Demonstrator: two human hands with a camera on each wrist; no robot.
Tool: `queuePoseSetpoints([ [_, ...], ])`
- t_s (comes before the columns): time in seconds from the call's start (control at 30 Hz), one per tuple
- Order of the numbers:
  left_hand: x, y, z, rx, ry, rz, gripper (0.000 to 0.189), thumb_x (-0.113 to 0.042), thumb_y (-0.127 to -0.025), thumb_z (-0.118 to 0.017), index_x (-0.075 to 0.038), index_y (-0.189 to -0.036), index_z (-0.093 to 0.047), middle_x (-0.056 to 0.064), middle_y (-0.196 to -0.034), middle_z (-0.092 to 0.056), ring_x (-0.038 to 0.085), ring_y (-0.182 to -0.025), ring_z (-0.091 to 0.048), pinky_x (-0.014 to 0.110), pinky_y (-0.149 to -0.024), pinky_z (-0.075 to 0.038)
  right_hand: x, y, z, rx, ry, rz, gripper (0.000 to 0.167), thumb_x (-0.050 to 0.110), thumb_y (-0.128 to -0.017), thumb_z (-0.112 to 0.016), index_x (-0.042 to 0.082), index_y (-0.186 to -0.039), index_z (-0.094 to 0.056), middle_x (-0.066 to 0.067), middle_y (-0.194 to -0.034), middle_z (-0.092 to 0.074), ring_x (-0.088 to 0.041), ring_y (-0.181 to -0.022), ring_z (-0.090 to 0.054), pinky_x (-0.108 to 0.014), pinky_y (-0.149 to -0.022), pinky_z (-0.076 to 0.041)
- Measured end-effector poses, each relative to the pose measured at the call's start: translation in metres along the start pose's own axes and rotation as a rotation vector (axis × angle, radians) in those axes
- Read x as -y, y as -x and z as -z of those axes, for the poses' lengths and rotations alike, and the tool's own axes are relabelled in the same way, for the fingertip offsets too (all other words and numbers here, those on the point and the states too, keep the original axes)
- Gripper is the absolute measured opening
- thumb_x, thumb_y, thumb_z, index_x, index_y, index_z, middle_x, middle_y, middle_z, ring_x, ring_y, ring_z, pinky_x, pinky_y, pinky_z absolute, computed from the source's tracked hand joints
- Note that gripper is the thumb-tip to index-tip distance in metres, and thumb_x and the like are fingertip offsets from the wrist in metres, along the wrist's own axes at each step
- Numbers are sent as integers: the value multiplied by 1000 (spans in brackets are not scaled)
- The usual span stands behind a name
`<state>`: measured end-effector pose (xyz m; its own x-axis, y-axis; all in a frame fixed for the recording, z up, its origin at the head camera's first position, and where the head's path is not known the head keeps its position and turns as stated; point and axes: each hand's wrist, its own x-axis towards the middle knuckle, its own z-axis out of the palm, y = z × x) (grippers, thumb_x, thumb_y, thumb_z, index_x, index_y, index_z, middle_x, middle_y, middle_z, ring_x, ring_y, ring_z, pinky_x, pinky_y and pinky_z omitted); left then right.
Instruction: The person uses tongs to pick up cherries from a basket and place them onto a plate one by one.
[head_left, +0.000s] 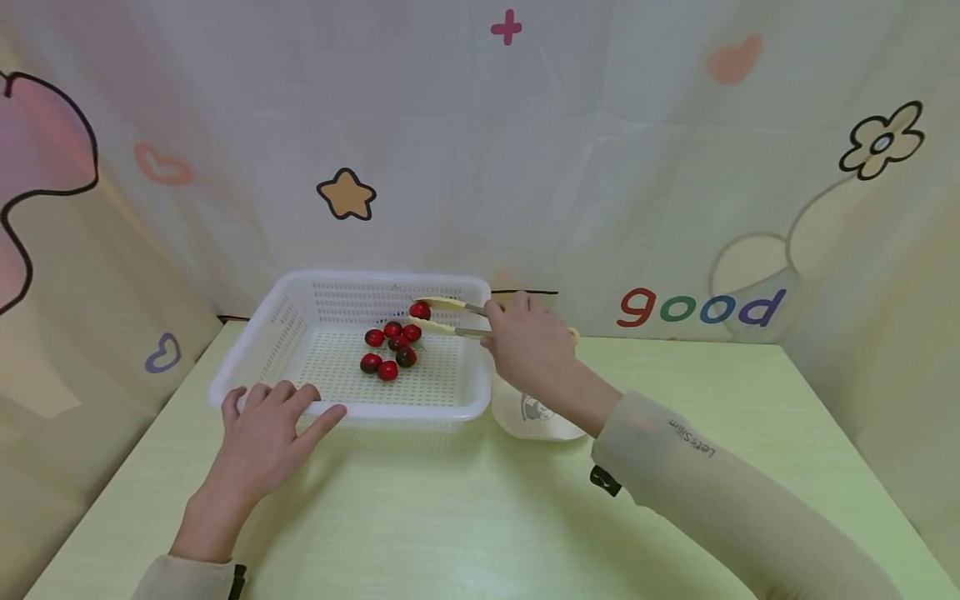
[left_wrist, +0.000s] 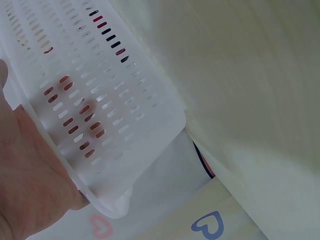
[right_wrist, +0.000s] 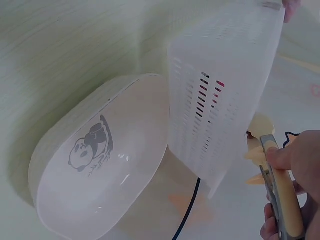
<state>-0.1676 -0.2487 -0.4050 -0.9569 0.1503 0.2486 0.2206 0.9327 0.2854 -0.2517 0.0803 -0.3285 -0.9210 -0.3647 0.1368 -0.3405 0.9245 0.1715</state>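
A white plastic basket with slotted walls stands on the table, several dark red cherries grouped on its floor. My left hand holds its front left rim; in the left wrist view, the fingers show through the slots of the wall. My right hand grips a pair of tongs over the basket's right side. One cherry sits between the pale yellow tips, above the others. In the right wrist view, the tongs' handle lies in the curled fingers, and the basket wall hides most of the cherries.
Against the basket's right side stands a white bowl with a grey panda print, partly covered by my right hand and forearm. A printed curtain hangs behind and beside the pale green table.
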Motion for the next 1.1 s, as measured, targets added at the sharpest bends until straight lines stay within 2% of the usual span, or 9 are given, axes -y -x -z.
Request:
queuePoseSetpoints([
  [0.17,-1,0,0,1,0,1,57,-65,-101,-47,-13,-113,-68,9,-104,-61,40,-106,-46,75,-101,-13,-14,11,2,-48,-67,4,47,42,-104,-59,13,-139,-50,-15,-92,-49,-28,-75,-50,-34,-49,-45],
  [0.37,-1,0,0,2,-1,4,58,-65,-102,-47,-13,-115,-68,10,-105,-60,41,-107,-46,76,-102,-12,-30,24,4,-98,-104,3,41,41,-102,-63,12,-129,-53,-14,-89,-50,-29,-77,-51,-36,-46,-45],
  [0.63,-2,0,-1,4,-8,5,58,-65,-102,-47,-12,-116,-68,10,-105,-60,41,-106,-46,76,-102,-12,-52,45,2,-95,-184,-41,46,41,-101,-65,9,-132,-53,-13,-90,-49,-28,-78,-50,-34,-45,-41],
  [0.87,-2,0,-3,-8,-15,5,57,-65,-102,-48,-13,-113,-67,11,-104,-60,41,-105,-46,75,-102,-13,-73,67,-4,-91,-225,-96,39,40,-99,-67,6,-116,-55,-12,-87,-49,-26,-69,-48,-33,-44,-40],
  [1.1,-1,1,-4,-20,-14,3,55,-64,-102,-49,-13,-111,-67,10,-102,-60,41,-104,-46,75,-101,-14,-91,85,-10,-52,-261,-137,42,39,-100,-66,6,-123,-55,-15,-93,-53,-28,-77,-52,-35,-47,-43],
])
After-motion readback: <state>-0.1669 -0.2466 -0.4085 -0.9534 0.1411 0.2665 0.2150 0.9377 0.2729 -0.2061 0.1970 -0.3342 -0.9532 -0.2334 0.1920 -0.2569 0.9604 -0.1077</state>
